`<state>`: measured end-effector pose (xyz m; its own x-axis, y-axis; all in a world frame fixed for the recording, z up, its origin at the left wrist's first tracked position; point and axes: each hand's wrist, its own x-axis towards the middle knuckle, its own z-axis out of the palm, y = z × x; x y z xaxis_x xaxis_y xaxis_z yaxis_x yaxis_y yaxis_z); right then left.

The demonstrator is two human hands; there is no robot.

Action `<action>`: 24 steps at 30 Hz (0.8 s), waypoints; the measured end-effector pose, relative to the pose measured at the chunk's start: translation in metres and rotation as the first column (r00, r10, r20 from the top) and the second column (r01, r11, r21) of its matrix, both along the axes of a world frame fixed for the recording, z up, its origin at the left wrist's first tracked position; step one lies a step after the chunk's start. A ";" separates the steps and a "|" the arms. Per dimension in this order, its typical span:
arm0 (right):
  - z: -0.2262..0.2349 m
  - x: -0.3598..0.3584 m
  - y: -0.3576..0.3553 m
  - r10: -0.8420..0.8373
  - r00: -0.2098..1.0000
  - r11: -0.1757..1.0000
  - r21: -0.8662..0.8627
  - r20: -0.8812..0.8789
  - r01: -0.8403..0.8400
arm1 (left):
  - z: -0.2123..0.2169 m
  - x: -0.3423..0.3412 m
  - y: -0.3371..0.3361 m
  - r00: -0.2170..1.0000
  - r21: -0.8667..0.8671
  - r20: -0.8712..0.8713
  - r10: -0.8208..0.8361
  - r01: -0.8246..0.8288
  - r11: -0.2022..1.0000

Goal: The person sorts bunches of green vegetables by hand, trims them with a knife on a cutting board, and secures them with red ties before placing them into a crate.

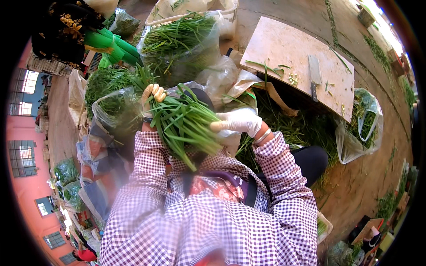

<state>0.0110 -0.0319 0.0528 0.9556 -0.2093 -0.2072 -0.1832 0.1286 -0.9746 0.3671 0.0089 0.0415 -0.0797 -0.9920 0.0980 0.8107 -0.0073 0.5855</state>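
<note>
A bunch of long, flat green leaves, like garlic chives [186,119], is held up in front of my chest. My left hand [154,97], in a pale glove, wraps its fingers around the upper left part of the bunch. From the right, my right hand [237,121], in a white glove, closes on the other side; its thumb presses on the leaves and the other fingers are partly hidden. The leaves there are smeared by motion. A clear bag packed with cut greens [179,42] stands just beyond, and a leafy green heap [115,86] lies left of my hands.
On the right, a pale board [284,48] carries a cleaver [314,73] and scattered trimmings. Loose greens [306,133] lie below it, beside a clear bag of scraps [361,126]. A white basket [228,15] stands behind. Far left, a person in dark flowered clothing [60,33] has green sleeves.
</note>
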 end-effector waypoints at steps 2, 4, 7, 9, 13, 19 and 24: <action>0.006 0.006 0.003 0.022 0.998 0.994 0.103 0.058 -0.028 | 0.008 0.007 -0.011 0.992 0.040 0.047 0.117 -0.119 0.992; 0.006 0.008 0.008 -0.117 0.980 0.974 0.214 0.161 0.081 | 0.008 0.018 -0.021 0.987 0.066 0.077 0.140 -0.145 0.987; 0.022 0.009 0.013 -0.199 0.965 0.980 0.051 0.170 0.193 | 0.009 -0.001 -0.030 0.756 0.193 0.364 0.545 -0.633 0.749; 0.024 0.011 0.022 -0.269 0.950 0.952 -0.103 0.160 0.287 | 0.013 -0.008 -0.028 0.773 0.180 0.391 0.499 -0.596 0.783; 0.024 0.010 0.048 -0.415 0.906 0.837 -0.355 0.084 0.416 | 0.019 -0.019 -0.027 0.696 0.166 0.463 0.549 -0.676 0.718; 0.010 0.029 0.073 -0.555 0.827 0.530 -0.726 0.093 0.437 | 0.032 -0.034 -0.030 0.696 0.273 0.379 0.609 -0.713 0.646; -0.044 0.050 0.071 -0.631 0.764 0.515 -0.664 0.134 0.542 | 0.037 -0.040 -0.029 0.694 0.248 0.377 0.613 -0.713 0.655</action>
